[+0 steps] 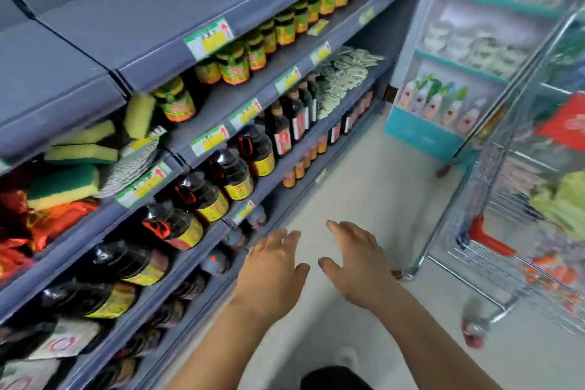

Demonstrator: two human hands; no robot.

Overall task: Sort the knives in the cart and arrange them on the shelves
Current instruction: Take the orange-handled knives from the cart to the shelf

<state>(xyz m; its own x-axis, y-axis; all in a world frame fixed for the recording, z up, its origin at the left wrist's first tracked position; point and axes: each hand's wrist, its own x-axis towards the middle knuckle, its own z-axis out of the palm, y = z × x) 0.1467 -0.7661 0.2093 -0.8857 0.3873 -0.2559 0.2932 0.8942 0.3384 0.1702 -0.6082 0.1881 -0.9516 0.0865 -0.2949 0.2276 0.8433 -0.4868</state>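
Both hands out front, over the floor (348, 168): left hand (272, 266) and right hand (357, 263) side by side, fingers spread, each grip empty. Shelves (221, 98) on the left, cart (506, 199) on the right. Knives can't be made out in the blurred cart.

We're in a shop aisle: grey shelves (221, 95) with price tags (209, 38) on their front edges carry rows of dark sauce bottles (228, 171) and jars (232, 65). A wire shopping cart (506, 199) stands on the right.
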